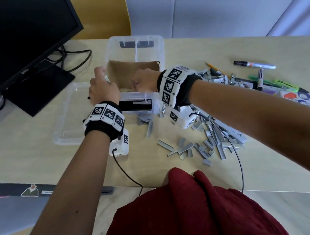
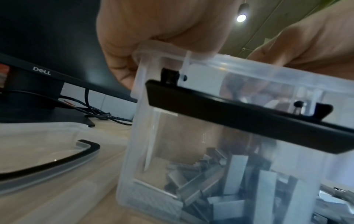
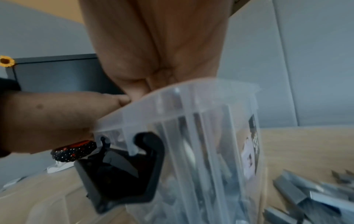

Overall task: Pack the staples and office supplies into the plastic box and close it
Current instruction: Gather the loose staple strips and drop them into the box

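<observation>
The clear plastic box [image 1: 134, 38] with black clips stands open mid-table, with brown cardboard [image 1: 132, 70] inside. My left hand [image 1: 101, 82] grips its left rim; the left wrist view shows my fingers [image 2: 153, 30] curled over the corner of the box [image 2: 172, 151]. Several staple strips [image 2: 220, 181] lie in its bottom. My right hand [image 1: 142, 80] reaches down into the box from the right, and the rim [image 3: 201, 106] hides its fingers from the right wrist camera. A big pile of loose staples [image 1: 213, 136] lies on the table to the right of the box.
The clear lid [image 1: 68, 115] lies flat left of the box. Markers [image 1: 254, 65], a green highlighter [image 1: 284, 85], a pencil [image 1: 214, 67] and a sticker pack [image 1: 301, 100] sit at the right. A black monitor [image 1: 17, 36] with cables stands at the back left.
</observation>
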The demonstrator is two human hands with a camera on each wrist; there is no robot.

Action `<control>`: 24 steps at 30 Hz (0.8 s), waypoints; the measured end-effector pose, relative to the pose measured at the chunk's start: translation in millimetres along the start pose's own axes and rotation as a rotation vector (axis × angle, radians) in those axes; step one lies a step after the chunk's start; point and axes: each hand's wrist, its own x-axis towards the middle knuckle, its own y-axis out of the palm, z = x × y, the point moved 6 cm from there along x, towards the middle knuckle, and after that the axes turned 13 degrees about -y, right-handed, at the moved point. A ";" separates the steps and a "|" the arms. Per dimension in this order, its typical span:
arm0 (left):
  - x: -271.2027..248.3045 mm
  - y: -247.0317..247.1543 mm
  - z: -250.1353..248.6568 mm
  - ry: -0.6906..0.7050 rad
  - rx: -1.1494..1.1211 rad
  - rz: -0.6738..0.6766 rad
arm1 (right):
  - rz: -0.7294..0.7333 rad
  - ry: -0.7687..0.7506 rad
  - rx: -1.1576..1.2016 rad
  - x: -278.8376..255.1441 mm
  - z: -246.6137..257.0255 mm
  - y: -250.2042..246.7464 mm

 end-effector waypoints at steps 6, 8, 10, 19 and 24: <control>2.8 7.6 -9.5 0.006 -0.012 -0.014 | -0.188 -0.058 0.115 -20.4 -4.1 -18.7; 5.9 10.6 -14.3 0.001 -0.028 -0.011 | -0.386 -0.075 0.194 -31.0 -11.9 -28.4; 6.0 13.8 -16.7 0.009 -0.119 0.002 | -0.605 -0.091 0.198 -45.8 -25.9 -37.3; -7.7 67.1 86.9 -0.314 -0.630 0.319 | -0.326 0.138 0.047 -77.5 -101.0 24.5; -32.5 84.3 68.4 0.204 0.038 0.523 | -0.051 -0.028 -0.134 -63.3 -87.2 70.4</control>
